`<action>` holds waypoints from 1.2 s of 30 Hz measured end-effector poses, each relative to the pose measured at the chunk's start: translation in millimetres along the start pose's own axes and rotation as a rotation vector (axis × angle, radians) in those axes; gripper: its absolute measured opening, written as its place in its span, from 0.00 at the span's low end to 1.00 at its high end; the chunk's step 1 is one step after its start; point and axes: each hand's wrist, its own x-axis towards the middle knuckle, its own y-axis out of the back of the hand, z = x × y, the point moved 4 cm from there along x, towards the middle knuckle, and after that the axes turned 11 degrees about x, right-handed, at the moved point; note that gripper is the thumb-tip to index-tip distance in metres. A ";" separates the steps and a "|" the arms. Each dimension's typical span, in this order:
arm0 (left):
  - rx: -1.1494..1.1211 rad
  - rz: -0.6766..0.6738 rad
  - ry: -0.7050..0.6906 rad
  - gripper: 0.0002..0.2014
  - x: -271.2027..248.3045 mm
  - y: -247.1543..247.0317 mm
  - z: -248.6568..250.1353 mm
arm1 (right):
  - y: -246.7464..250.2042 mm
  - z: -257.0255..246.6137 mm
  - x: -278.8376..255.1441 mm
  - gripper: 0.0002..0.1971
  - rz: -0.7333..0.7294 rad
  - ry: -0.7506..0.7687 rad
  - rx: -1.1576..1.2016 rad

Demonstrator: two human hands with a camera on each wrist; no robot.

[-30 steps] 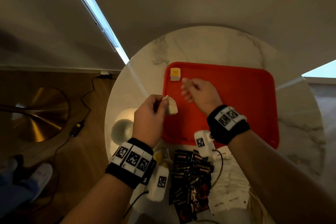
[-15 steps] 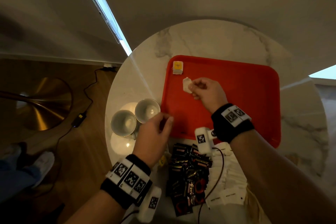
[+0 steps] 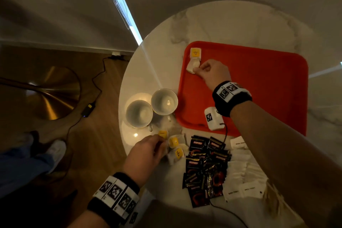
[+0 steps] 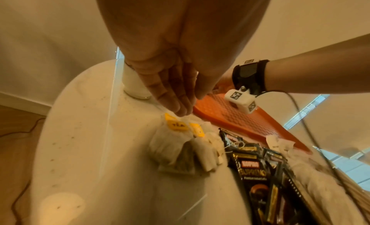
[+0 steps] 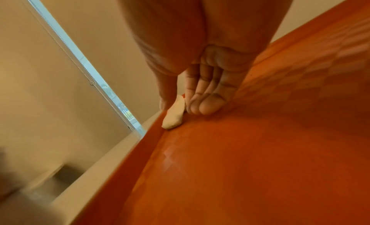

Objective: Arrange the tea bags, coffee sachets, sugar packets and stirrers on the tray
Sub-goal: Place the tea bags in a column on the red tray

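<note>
From the head camera, the red tray [image 3: 259, 83] is the landmark: at its far left corner lies one tea bag with a yellow tag [image 3: 195, 53], and just nearer along the same left edge the right hand [image 3: 212, 73] pinches a second tea bag [image 3: 192, 65] between thumb and curled fingers, low on the tray floor. Off the tray's near left corner, the left hand [image 3: 148, 151] reaches into the loose pile of tea bags [image 3: 174, 149] on the table [image 3: 212, 24]; the black coffee sachets [image 3: 205, 168] and white sugar packets [image 3: 240, 172] lie in front of the tray's near edge, and two cups [image 3: 151, 109] stand to its left. No stirrers can be picked out. In the left wrist view, that hand's fingers [image 4: 172, 100] are nearly straight and bunched, tips touching the top of the pile [image 4: 180, 142] by a yellow tag; whether they have closed on anything I cannot tell. In the right wrist view, thumb and fingers [image 5: 206, 101] hold the bag [image 5: 174, 116] on edge against the tray's [image 5: 260, 165] left wall. The tea-bag step looks barely begun; next, the right hand should probably release the bag flat beside the first one, while the left closes on one bag without dragging out the tangled strings.
</note>
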 end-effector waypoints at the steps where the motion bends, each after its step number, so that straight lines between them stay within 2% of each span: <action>1: 0.023 -0.003 0.004 0.10 -1.6 -0.9 -2.9 | 3.4 1.6 -13.6 0.13 -0.001 -0.001 0.001; 4: 0.069 -0.013 0.010 0.12 -3.2 -6.2 -7.2 | 2.1 6.3 -72.4 0.07 -0.075 0.040 0.034; 7: 0.157 -0.031 0.024 0.15 -0.7 -16.4 -8.2 | -18.4 13.1 -138.1 0.04 -0.335 0.040 -0.006; 9: 0.208 -0.042 0.044 0.19 0.0 -23.5 -10.7 | -34.4 18.8 -169.4 0.07 -0.457 0.078 -0.152; 12: 0.236 -0.085 0.094 0.27 -1.1 -30.8 -15.5 | -54.5 22.6 -189.7 0.17 -0.474 0.197 -0.470; 14: 0.236 -0.094 0.111 0.30 -0.8 -32.8 -15.2 | -66.2 24.6 -195.6 0.22 -0.463 0.217 -0.524; 16: 0.173 -0.094 0.126 0.31 0.9 -35.1 -14.1 | -76.6 27.9 -197.3 0.20 -0.447 0.232 -0.524; 20: 0.069 -0.064 0.147 0.23 1.0 -35.3 -11.9 | -77.9 32.4 -191.9 0.15 -0.444 0.155 -0.413; 25: -0.088 0.004 0.116 0.13 -2.5 -27.3 -14.0 | -50.3 33.6 -190.4 0.11 -0.415 0.100 -0.187; 32: -0.445 0.010 0.133 0.11 -4.6 -9.1 -2.1 | -8.0 42.0 -198.2 0.06 -0.322 -0.011 0.227; 36: -0.614 -0.031 0.134 0.07 -4.0 -5.6 18.3 | 11.6 40.1 -205.0 0.06 -0.313 -0.005 0.376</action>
